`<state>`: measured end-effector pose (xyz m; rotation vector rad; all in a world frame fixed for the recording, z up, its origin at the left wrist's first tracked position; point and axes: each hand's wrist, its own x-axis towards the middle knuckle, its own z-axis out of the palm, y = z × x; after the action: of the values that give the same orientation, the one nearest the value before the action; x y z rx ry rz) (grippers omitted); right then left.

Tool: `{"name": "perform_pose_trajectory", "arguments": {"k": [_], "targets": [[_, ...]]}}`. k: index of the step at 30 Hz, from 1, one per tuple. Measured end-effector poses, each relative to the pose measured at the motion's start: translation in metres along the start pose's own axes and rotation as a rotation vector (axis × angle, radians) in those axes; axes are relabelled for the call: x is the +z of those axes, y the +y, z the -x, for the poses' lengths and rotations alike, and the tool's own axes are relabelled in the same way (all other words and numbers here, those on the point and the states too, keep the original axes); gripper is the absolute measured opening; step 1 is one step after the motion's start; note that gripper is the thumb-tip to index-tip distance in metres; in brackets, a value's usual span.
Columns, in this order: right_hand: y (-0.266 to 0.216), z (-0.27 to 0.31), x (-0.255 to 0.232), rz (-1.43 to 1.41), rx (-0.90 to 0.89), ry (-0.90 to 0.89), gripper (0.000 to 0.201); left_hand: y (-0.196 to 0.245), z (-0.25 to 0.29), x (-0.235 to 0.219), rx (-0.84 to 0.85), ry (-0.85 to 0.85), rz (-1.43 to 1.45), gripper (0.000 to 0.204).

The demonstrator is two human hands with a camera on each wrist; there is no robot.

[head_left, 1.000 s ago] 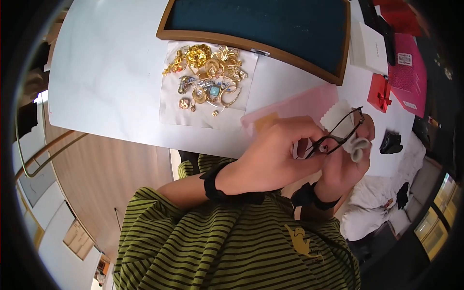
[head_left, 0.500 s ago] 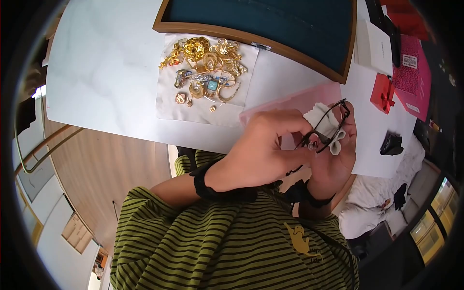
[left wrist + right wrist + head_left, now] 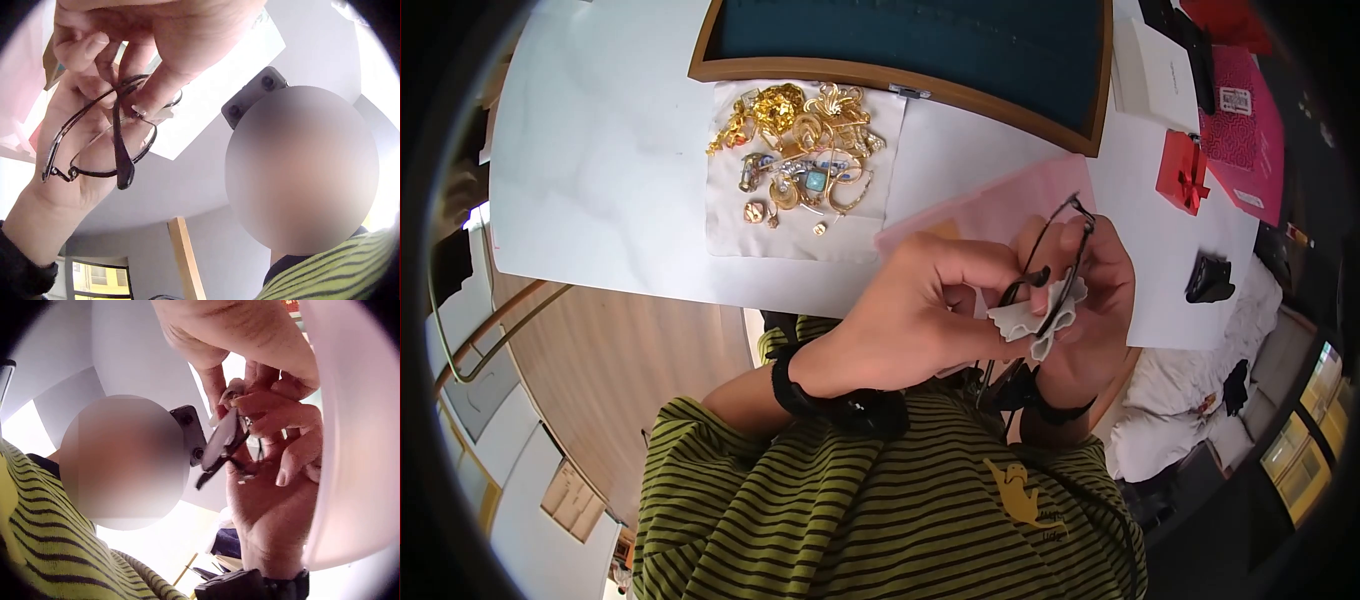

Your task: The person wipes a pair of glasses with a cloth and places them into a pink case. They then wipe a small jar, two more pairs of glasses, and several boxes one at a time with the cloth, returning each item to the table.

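A pair of thin black-framed glasses (image 3: 1068, 245) is held in front of the chest, above the table's near edge. My left hand (image 3: 930, 300) pinches the frame near the hinge, where one temple (image 3: 120, 156) is folded across the lens. My right hand (image 3: 1105, 290) cups the glasses (image 3: 94, 147) from behind, fingers curled round the frame. A small pale cloth (image 3: 1035, 315) is bunched over the lower part of the frame between both hands. In the right wrist view the glasses (image 3: 222, 447) show edge-on between the fingers.
On the white table (image 3: 600, 150) a heap of gold jewellery (image 3: 800, 150) lies on a white cloth. Behind it is a wooden-rimmed tray (image 3: 900, 85) lined in dark teal. A pink sheet (image 3: 990, 205), a red gift box (image 3: 1182, 170), a black object (image 3: 1208, 278) and a magenta box (image 3: 1240, 130) lie to the right.
The glasses have turned from lying flat across the hands to nearly edge-on. The cloth has moved from the upper lens down to the lower frame. Both hands drifted slightly left.
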<state>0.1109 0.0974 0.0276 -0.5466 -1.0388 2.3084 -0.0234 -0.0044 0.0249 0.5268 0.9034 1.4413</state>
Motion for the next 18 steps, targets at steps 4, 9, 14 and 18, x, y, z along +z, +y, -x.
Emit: {"name": "perform_pose_trajectory", "arguments": {"k": [4,9,14,18], "targets": [[-0.005,-0.004,-0.001,0.073,0.003,-0.014,0.060,0.005,0.001,-0.003,-0.023,-0.015,-0.022,0.014],[-0.013,-0.015,0.011,-0.044,-0.004,0.183,0.058,0.011,0.003,-0.002,-0.162,-0.084,-0.101,0.011],[-0.007,-0.011,0.012,0.074,0.039,-0.051,0.061,0.011,0.002,-0.008,-0.074,-0.008,-0.025,0.012],[-0.007,-0.012,0.011,0.100,0.078,-0.060,0.068,0.009,0.003,-0.016,-0.048,0.004,-0.059,0.009]]}}
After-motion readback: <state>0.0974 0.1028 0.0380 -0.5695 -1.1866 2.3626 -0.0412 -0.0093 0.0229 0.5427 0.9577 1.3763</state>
